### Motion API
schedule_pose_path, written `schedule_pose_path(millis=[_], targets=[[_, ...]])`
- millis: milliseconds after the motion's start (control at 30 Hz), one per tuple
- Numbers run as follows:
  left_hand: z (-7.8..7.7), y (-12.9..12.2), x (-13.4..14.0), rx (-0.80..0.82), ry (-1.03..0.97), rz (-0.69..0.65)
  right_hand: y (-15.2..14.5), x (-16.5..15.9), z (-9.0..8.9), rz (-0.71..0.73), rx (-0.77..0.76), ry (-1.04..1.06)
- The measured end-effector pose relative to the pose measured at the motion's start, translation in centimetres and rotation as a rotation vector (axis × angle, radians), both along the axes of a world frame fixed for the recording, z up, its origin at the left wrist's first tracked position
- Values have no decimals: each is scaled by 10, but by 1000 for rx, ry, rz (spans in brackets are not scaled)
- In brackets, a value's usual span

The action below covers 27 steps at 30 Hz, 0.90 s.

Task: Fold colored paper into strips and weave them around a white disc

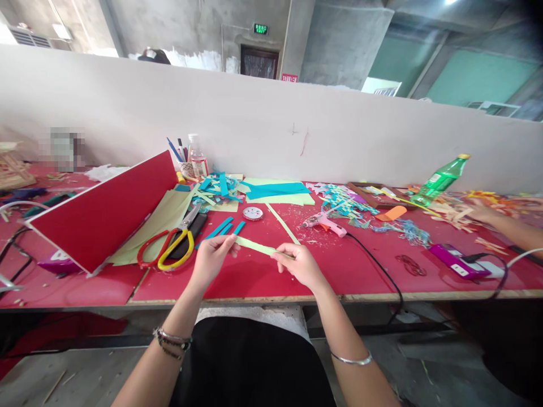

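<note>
A pale green paper strip [255, 245] is stretched between my two hands above the red table's front part. My left hand [215, 257] pinches its left end, and my right hand [298, 264] pinches the right end. Just beyond lie several blue paper strips [220, 227], a small round white tin [253, 213] and another pale green strip [283, 223]. To the left of my left hand, scissors [172, 247] with one red and one yellow handle rest on a dark object. A pink glue gun [324, 223] lies past my right hand, its black cord trailing right.
A red upright panel [114, 209] stands left beside pale green sheets [148, 226]. At the back are paper scraps [220, 189], a clear bottle [197, 155] and woven blue strips [345, 203]. Rightward sit a green bottle [441, 180], a purple power strip [458, 263] and another person's arm [504, 226].
</note>
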State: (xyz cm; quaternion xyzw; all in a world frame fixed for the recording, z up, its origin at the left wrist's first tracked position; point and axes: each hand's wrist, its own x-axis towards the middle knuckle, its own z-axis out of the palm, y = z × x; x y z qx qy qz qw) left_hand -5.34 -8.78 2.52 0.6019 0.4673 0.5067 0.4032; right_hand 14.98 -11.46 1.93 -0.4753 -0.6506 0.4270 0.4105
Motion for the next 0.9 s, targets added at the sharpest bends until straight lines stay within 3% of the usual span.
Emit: schedule_pose_path(millis=[167, 467, 633, 900], targets=[[-4, 1, 0, 20, 16, 21, 1, 5, -5, -21, -10, 73], [-9, 1, 0, 58, -3, 126, 5, 10, -8, -192, 41, 239], [-10, 1, 2, 18, -34, 163, 7, 13, -13, -167, 17, 319], [-12, 1, -1, 27, 5, 189, 1, 15, -10, -197, 76, 188]])
